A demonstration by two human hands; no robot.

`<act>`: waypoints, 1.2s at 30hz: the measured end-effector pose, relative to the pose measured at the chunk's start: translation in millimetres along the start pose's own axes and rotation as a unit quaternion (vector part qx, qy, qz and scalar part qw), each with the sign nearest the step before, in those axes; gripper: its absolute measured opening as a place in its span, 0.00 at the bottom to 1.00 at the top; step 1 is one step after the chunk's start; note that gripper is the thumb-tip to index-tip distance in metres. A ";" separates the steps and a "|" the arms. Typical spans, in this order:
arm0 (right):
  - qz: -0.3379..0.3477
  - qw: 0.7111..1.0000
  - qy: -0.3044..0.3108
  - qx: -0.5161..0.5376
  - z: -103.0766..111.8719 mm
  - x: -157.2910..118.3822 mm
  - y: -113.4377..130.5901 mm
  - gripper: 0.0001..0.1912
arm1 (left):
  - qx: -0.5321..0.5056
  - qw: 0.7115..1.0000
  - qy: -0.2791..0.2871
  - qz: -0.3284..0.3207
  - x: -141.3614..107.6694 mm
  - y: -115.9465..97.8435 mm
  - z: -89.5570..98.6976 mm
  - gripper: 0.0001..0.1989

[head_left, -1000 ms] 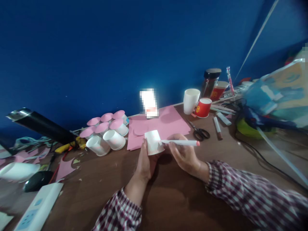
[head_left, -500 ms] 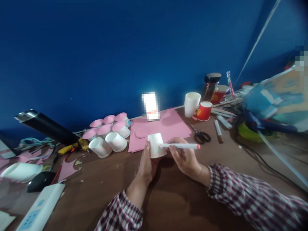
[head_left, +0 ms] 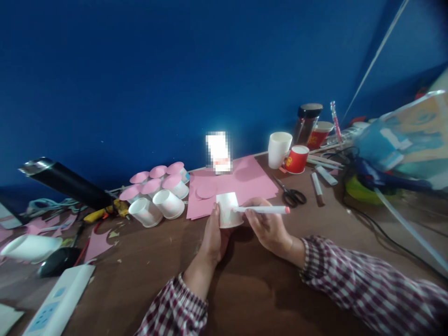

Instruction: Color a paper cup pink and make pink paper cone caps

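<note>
A white paper cup point(head_left: 227, 212) stands upside down in my left hand point(head_left: 212, 233), which is closed around its left side and base. Faint pinkish marks show on the cup's side. My right hand point(head_left: 269, 229) grips a white marker point(head_left: 264, 210) with a pink end, its tip at the cup's right side. Behind the cup lie sheets of pink paper point(head_left: 250, 179) with a pink paper disc point(head_left: 206, 189). To the left stand two more upturned white cups point(head_left: 168, 205) and several cups topped with pink discs point(head_left: 151, 186).
Black-handled scissors point(head_left: 294, 197) and two markers point(head_left: 318, 186) lie on the right, near a red paper cup point(head_left: 297, 158) and a white cup point(head_left: 280, 150). A glue gun point(head_left: 381, 175) is farther right. At left are a power strip point(head_left: 61, 298), a black flask point(head_left: 65, 182) and pink scraps point(head_left: 98, 242).
The cup has turned or shifted very slightly to the right in my left hand. The marker tip stays at its side; the whole view has moved a little.
</note>
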State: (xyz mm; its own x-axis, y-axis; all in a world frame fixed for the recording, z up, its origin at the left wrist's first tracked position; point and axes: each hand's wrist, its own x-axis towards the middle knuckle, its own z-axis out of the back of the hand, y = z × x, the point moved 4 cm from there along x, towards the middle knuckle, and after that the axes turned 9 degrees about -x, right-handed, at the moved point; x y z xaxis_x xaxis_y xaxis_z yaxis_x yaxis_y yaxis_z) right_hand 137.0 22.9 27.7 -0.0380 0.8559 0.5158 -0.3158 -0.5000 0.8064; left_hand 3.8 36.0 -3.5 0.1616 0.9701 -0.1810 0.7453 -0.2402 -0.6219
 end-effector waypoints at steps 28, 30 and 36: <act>-0.013 1.000 0.015 0.008 -0.3 0.8 0.9 0.05 | 0.004 1.000 0.007 -0.005 -0.3 -0.2 -1.4 0.22; -0.012 1.000 0.017 0.011 -0.1 1.1 1.6 0.05 | 0.006 1.000 0.006 -0.008 -0.3 -0.4 -1.4 0.22; -0.014 1.000 0.017 0.013 -0.2 0.5 2.1 0.06 | 0.012 1.000 0.011 -0.009 -0.8 -1.4 -2.7 0.22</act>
State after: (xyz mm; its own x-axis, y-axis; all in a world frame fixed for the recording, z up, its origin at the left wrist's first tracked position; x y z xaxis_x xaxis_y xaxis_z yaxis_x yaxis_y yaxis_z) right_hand 136.1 22.3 29.6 -0.0614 0.8732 0.4836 -0.2930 -0.4789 0.8275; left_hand 4.3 35.6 -0.4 0.1623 0.9747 -0.1536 0.7324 -0.2233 -0.6432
